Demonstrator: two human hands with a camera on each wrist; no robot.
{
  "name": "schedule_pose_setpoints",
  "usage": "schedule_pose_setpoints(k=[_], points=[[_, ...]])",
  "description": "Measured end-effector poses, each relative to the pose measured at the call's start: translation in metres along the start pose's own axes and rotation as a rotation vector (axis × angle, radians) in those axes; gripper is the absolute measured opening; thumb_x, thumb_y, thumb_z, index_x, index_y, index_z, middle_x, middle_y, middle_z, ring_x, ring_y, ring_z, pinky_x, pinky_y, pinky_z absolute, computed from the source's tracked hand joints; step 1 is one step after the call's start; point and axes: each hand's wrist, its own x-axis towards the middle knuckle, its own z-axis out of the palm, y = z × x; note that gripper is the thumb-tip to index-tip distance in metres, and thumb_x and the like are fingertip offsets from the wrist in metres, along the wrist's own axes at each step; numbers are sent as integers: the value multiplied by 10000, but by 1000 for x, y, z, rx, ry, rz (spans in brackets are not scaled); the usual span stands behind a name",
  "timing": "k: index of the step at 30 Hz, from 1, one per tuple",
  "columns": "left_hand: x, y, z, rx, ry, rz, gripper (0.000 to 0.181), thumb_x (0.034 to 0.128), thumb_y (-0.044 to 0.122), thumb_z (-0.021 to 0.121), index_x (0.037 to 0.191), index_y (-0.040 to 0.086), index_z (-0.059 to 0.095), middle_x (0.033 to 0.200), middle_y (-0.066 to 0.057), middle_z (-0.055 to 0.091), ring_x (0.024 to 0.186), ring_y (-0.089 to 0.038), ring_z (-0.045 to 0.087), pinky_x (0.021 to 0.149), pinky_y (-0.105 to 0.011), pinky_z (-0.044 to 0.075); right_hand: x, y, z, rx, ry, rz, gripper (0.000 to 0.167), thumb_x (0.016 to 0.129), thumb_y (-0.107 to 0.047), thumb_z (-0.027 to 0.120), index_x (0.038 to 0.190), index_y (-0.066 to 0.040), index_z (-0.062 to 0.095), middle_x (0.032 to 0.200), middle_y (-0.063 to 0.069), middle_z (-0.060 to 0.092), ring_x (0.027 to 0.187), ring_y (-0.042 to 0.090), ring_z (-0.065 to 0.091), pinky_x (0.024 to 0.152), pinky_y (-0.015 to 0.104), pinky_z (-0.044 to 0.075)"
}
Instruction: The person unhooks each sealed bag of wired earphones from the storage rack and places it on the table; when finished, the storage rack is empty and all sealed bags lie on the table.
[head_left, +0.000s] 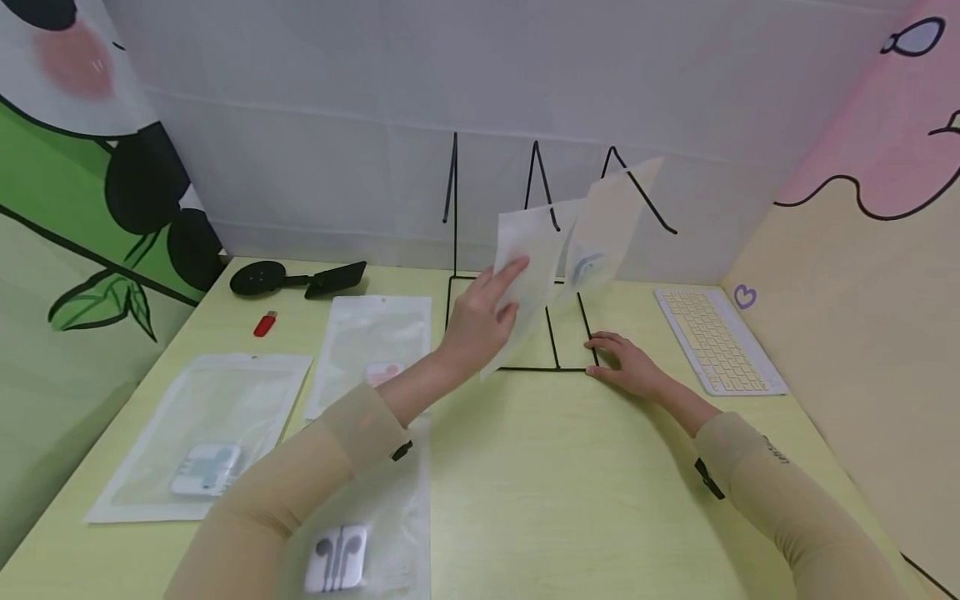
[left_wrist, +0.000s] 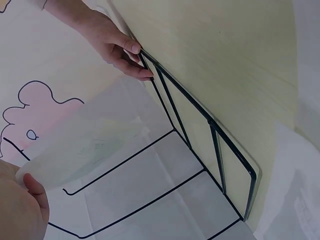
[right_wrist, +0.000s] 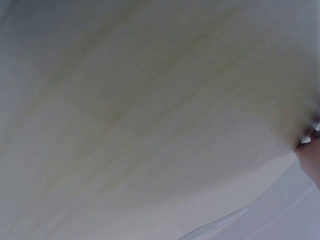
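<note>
A black wire display rack [head_left: 551,369] with prongs stands against the back wall. In the head view my left hand [head_left: 480,321] holds a thin white zip pouch [head_left: 528,242] at a prong's tip, index finger stretched along it. Beside it, a second pouch [head_left: 615,221] with a pale blue item near its bottom is at the rightmost prong. My right hand [head_left: 630,367] grips the rack's front right corner; the left wrist view shows its thumb and fingers [left_wrist: 145,74] at that wire. The right wrist view is mostly a blurred pale surface, with part of a hand [right_wrist: 311,157] at the edge.
On the table's left lie flat pouches [head_left: 247,396] with earphones [head_left: 336,558] in white cases, and another pouch [head_left: 378,321] behind. Further back are a black folding utensil [head_left: 300,280] and a red USB stick [head_left: 265,323]. A white keyboard [head_left: 718,342] lies right.
</note>
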Motion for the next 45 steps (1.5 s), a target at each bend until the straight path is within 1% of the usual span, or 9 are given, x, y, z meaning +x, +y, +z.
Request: schedule_pose_setpoints(k=[4, 17, 21, 24, 29, 34, 38, 41, 45], points=[[-1, 3, -2, -7, 3, 16, 580, 795, -112, 629, 1343, 29, 502, 1285, -137, 582, 801, -264, 591, 617, -261, 494, 1, 1, 0, -2, 6, -4, 519, 893, -293, 651, 1331, -54, 508, 1469, 186, 340, 1359, 414, 266, 1091, 581, 222], [-11, 17, -10, -8, -15, 18, 575, 792, -100, 640, 1337, 23, 503, 1261, -141, 594, 710, -175, 521, 604, -219, 485, 1, 1, 0, -2, 1, 2, 537, 892, -316, 650, 1339, -58, 502, 1471, 189, 338, 1365, 411, 259, 1099, 578, 210], [-13, 22, -12, -4, -15, 16, 574, 789, -96, 649, 1333, 17, 505, 1297, -135, 577, 906, -259, 620, 865, -309, 522, 0, 1, 1, -3, 5, 0, 538, 891, -309, 652, 1340, -55, 500, 1470, 192, 339, 1363, 411, 264, 1102, 575, 207], [-15, 25, -13, 7, -13, 17, 571, 782, -93, 659, 1324, 10, 511, 1292, -137, 581, 1045, -318, 613, 1018, -405, 424, 0, 1, 1, -3, 7, -7, 537, 888, -298, 656, 1338, -48, 501, 1467, 199, 342, 1358, 418, 272, 1103, 578, 206], [-17, 30, -15, 20, 1, 32, 572, 762, -98, 672, 1306, 5, 528, 1266, -136, 601, 1043, -327, 622, 1024, -416, 415, 0, 1, 1, -1, 7, -10, 536, 888, -292, 658, 1338, -45, 500, 1467, 205, 340, 1355, 425, 271, 1099, 585, 205], [-17, 34, -17, 55, 41, 79, 573, 725, -92, 696, 1272, 17, 566, 1205, -117, 642, 907, -308, 660, 948, -426, 482, 0, 1, 0, 0, 13, -11, 536, 889, -299, 656, 1338, -48, 501, 1465, 203, 345, 1358, 421, 271, 1101, 577, 209], [-19, 38, -21, 74, 52, 103, 571, 722, -47, 711, 1268, 44, 572, 1192, -83, 653, 747, -248, 647, 696, -304, 559, 0, 2, 1, 2, 10, -9, 540, 891, -316, 652, 1340, -56, 500, 1467, 198, 344, 1361, 417, 266, 1100, 576, 211], [-23, 42, -26, 55, 35, 108, 571, 738, -18, 717, 1282, 56, 559, 1220, -79, 639, 621, -178, 582, 494, -206, 468, 0, 3, 1, 12, 6, -9, 541, 893, -320, 649, 1342, -58, 498, 1470, 196, 340, 1364, 417, 259, 1099, 581, 206], [-27, 45, -32, 24, 12, 120, 569, 753, 1, 719, 1292, 59, 547, 1224, -90, 632, 572, -118, 510, 455, -161, 406, 0, 4, 1, 12, 6, -14, 534, 895, -317, 648, 1336, -54, 503, 1468, 196, 343, 1363, 416, 262, 1098, 580, 208]])
